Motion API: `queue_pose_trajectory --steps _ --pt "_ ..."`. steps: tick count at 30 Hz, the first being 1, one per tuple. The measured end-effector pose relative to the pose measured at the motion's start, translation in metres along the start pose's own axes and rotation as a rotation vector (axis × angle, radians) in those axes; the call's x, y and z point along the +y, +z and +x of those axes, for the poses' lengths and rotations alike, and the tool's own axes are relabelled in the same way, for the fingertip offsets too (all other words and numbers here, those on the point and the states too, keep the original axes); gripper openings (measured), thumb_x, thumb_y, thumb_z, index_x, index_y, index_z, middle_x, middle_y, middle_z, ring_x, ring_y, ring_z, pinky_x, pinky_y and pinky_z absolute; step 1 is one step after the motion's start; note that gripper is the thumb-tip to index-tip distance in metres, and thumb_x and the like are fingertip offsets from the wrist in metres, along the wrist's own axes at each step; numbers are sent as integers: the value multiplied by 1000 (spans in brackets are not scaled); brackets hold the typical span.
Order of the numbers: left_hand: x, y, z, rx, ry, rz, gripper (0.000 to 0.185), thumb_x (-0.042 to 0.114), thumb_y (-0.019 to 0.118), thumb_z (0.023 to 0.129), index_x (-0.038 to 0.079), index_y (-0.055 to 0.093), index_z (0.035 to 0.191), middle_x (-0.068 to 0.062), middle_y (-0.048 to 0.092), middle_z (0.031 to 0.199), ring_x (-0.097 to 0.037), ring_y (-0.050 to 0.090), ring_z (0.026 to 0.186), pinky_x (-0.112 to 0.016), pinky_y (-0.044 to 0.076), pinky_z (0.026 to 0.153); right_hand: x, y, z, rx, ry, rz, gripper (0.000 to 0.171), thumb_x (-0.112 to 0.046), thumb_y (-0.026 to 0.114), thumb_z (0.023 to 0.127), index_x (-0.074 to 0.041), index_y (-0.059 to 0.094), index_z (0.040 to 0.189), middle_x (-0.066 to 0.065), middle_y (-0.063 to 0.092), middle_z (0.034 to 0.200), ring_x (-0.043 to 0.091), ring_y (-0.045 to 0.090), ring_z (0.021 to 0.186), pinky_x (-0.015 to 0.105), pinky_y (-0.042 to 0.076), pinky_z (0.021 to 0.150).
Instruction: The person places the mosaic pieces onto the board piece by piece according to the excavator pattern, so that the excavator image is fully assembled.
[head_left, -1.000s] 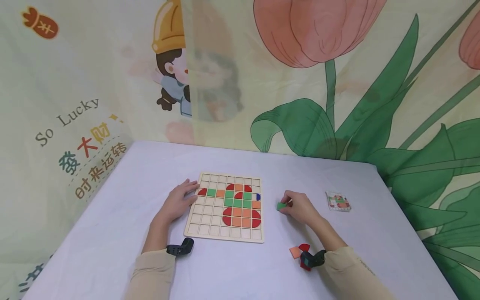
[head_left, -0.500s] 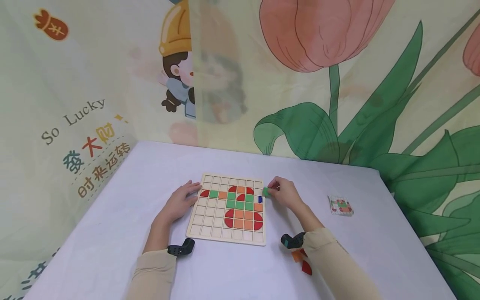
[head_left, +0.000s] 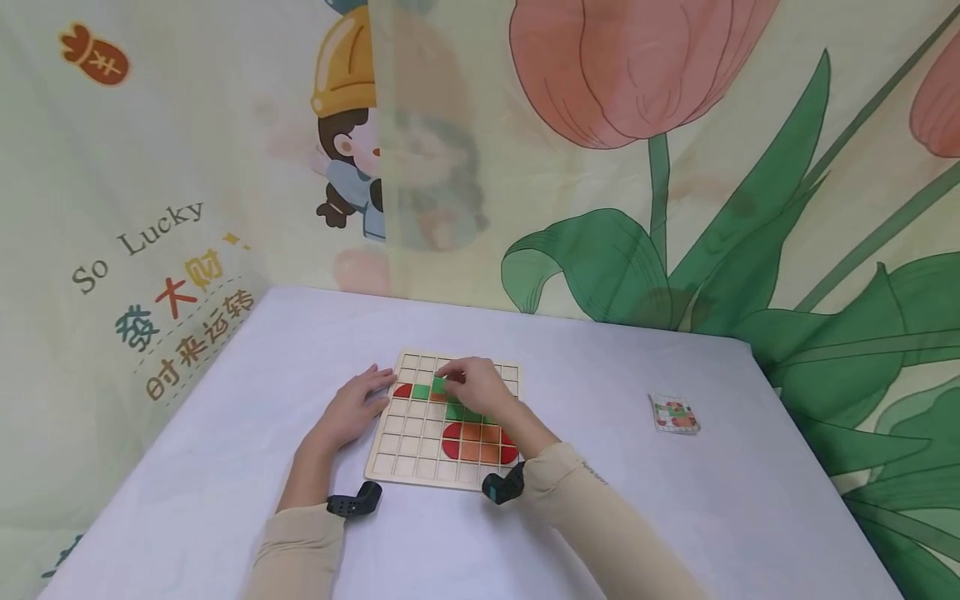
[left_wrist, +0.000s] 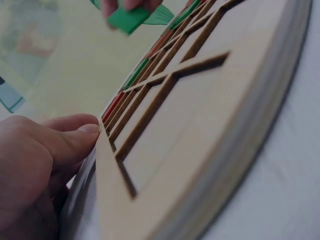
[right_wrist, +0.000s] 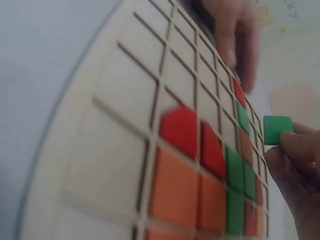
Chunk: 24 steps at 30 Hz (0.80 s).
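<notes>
A wooden grid board [head_left: 420, 462] lies on the white table, partly filled with red, orange and green tiles [head_left: 480, 442]. My right hand [head_left: 472, 385] hovers over the board's upper rows and pinches a green square tile [right_wrist: 277, 129], also visible at the top of the left wrist view [left_wrist: 129, 18]. My left hand [head_left: 352, 408] lies flat at the board's left edge [left_wrist: 107, 165], fingertips [left_wrist: 82, 134] touching the frame.
A small pattern card [head_left: 673, 414] lies on the table [head_left: 675, 517] to the right of the board. A printed cloth backdrop [head_left: 600, 167] rises behind the table's far edge. Black wrist cameras [head_left: 356, 502] sit at both cuffs.
My right hand carried the green tile from the table right of the board leftward, over the board's upper rows. The left hand has stayed at the left edge.
</notes>
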<state>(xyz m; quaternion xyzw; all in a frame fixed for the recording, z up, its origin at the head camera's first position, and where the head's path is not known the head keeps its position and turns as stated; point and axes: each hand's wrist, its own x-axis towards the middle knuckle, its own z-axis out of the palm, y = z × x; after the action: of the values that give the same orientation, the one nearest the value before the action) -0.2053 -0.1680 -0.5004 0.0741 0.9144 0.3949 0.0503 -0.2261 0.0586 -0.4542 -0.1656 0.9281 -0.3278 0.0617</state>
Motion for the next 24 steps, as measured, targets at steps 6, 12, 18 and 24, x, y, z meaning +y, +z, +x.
queue_pose_trajectory --steps 6,12,18,24 --pt "-2 2 1 -10 65 -5 43 13 53 96 7 49 138 -9 38 152 -34 18 146 -58 16 117 -21 27 6 1 -19 14 13 -18 65 91 -15 73 100 -4 69 89 7 56 77 17 49 67" --pt "1 4 2 -18 63 4 43 13 52 96 8 48 139 -9 37 152 -34 17 146 -58 15 117 -26 43 9 30 -16 -44 12 -20 67 89 -15 74 97 -6 71 86 3 57 74 14 48 65" --pt "-2 1 1 -11 62 10 44 12 53 95 8 48 139 -9 37 152 -34 17 146 -59 15 117 -33 51 10 17 -12 -48 10 -19 68 88 -14 74 95 -5 72 86 3 58 75 14 50 68" --pt "-3 -1 -1 -3 51 -6 44 11 54 95 7 49 138 -9 37 152 -34 18 146 -59 15 117 -40 55 9 8 -38 -121 9 -18 68 88 -15 74 94 -6 71 86 2 58 76 14 50 69"
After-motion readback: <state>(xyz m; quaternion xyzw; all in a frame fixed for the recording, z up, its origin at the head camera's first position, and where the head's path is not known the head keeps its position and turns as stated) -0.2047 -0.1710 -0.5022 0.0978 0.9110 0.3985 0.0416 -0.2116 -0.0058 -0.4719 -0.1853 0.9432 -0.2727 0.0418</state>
